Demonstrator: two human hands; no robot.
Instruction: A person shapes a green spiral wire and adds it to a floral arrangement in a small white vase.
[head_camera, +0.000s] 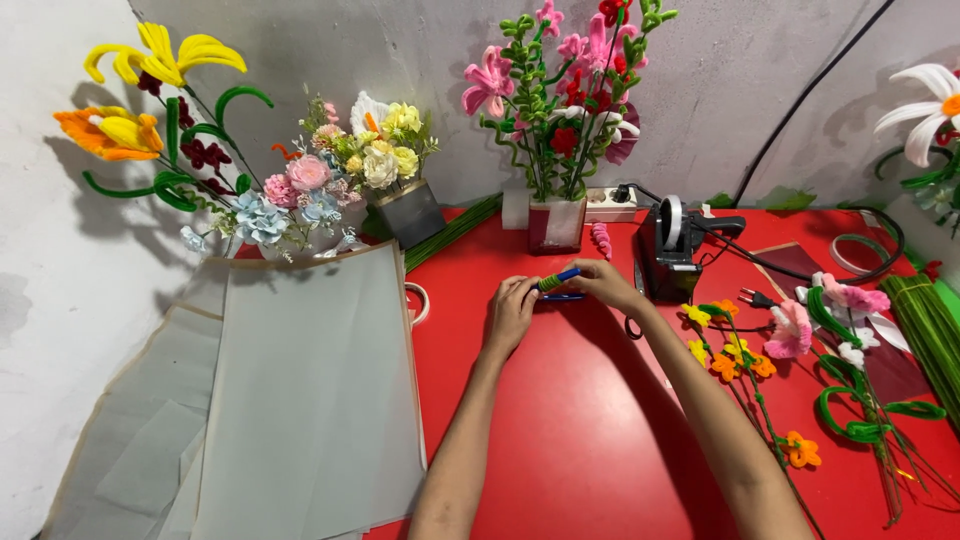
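Both forearms reach up from the bottom edge over the red desk (560, 430). Grey paper sheets (300, 400) lie at the left, overhanging the desk edge. Left hand (510, 312) rests on the desk with its fingers curled together around the near end of a blue stick (558, 277) wound with green pipe cleaner; right hand (605, 282) pinches the other end between thumb and fingertips. So the stick sits between the two hands, just above the desk, in front of a white vase (557, 222) of pink and red pipe-cleaner flowers. A black tape dispenser (668, 250) stands just right of the right hand, with loose finished flowers (735, 350) further right. I judge the green coil could loosen or slide off the stick if either pinch slackens, and a right elbow swing could sweep the loose flowers, or a nudge forward could tip the tall vase.
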